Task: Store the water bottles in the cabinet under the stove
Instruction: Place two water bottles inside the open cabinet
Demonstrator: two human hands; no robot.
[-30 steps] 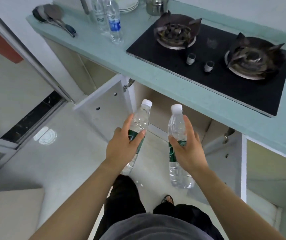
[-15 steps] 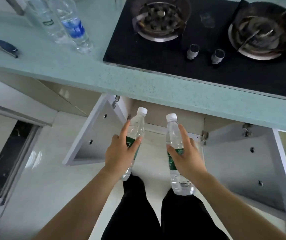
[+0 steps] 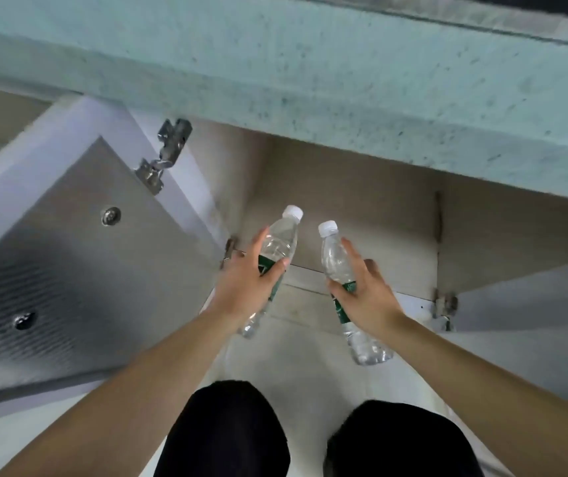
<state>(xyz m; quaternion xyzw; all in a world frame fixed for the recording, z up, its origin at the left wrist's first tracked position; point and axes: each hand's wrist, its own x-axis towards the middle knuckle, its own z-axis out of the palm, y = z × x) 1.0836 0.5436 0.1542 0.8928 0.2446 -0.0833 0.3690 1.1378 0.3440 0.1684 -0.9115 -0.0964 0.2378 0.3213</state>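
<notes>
Water bottles: your left hand (image 3: 245, 287) grips the left bottle (image 3: 274, 261), your right hand (image 3: 366, 294) the right bottle (image 3: 339, 266), both held before the open cabinet (image 3: 344, 215) beneath the countertop (image 3: 310, 80).

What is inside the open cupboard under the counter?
The part of the cabinet that shows looks bare: plain beige walls and floor. The counter hides its upper part. Each hand, left hand and right hand, holds a bottle outside it.
</notes>
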